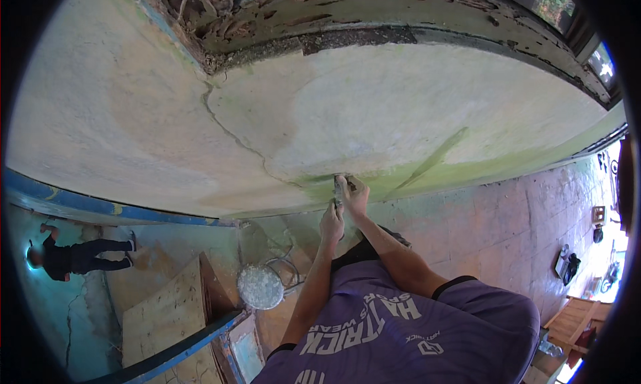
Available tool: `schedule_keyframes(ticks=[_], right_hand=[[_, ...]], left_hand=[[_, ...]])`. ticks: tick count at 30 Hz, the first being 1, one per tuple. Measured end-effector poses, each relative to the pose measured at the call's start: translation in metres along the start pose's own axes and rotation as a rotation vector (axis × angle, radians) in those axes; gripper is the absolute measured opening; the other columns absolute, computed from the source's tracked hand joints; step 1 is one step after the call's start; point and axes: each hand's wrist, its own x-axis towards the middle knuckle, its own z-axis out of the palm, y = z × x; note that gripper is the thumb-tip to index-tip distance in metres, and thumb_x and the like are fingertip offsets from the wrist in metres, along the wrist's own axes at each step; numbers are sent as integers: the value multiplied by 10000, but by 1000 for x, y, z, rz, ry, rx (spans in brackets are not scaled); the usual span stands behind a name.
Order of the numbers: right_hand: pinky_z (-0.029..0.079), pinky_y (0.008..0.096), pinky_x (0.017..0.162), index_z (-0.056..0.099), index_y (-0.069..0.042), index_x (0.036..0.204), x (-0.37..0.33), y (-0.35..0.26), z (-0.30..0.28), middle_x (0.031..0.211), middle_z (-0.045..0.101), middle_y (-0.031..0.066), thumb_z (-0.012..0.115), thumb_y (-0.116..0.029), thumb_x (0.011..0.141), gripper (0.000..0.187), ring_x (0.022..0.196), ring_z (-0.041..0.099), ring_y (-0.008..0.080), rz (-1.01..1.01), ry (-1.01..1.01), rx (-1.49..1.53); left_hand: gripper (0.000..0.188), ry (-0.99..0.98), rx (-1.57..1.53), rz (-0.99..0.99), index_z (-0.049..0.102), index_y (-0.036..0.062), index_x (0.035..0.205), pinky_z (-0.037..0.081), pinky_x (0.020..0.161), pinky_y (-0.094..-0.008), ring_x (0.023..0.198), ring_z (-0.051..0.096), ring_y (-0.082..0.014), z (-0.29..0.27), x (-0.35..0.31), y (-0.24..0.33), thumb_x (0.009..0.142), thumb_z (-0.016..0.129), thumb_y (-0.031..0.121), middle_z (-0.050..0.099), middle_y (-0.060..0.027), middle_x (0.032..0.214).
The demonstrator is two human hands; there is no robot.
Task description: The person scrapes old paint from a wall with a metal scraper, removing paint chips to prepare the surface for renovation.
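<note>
Both my hands are closed on a narrow, grey, plaster-smeared putty knife (338, 192) at the lower part of the wall (374, 97). My right hand (356, 196) pinches it near its upper end, close to the wall face. Lower down, my left hand (331, 224) grips it from below. Much of the tool is hidden by my fingers. Around it the wall has pale, smoothed patches and a bare green band. A darker green streak (434, 158) slants across the band to the right.
A crack (234, 138) runs down the wall to the left. A round, white-crusted bucket (260, 286) stands below left, near a wooden board (167, 317). At far left, another person (83, 256) works by a turquoise wall. Wooden furniture (577, 324) stands at far right on the tiled floor (481, 217).
</note>
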Motion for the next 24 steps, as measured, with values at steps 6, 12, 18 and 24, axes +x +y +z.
schedule_keyframes(ticks=[6, 12, 18, 24], right_hand=[[379, 293, 497, 630, 25, 795, 4, 40, 1, 553, 493, 113, 674, -185, 859, 224, 532, 382, 80, -27, -74, -39], [367, 302, 475, 648, 28, 791, 7, -35, 18, 542, 477, 128, 688, -210, 854, 249, 531, 373, 75, -35, -64, 133], [367, 298, 465, 616, 42, 716, -2, 16, 17, 512, 455, 126, 694, -219, 845, 301, 512, 367, 70, 59, -132, -27], [395, 283, 483, 604, 37, 704, 10, -45, 21, 514, 472, 117, 694, -211, 844, 298, 513, 403, 63, -8, -82, 57]], left_hand=[[436, -176, -80, -169, 466, 22, 1294, 465, 773, -515, 946, 605, -435, 9, -16, -7, 979, 432, 321, 628, -259, 1059], [410, 240, -73, -19, 491, 13, 1240, 460, 746, -524, 896, 608, -451, -13, 0, 8, 979, 428, 322, 641, -264, 963], [444, -214, -73, -241, 479, 4, 1266, 459, 755, -531, 915, 600, -456, -14, -21, -7, 984, 415, 341, 626, -283, 1005], [457, 135, -50, -121, 437, 16, 1314, 459, 756, -529, 908, 607, -455, -28, -1, 17, 988, 404, 335, 629, -285, 992]])
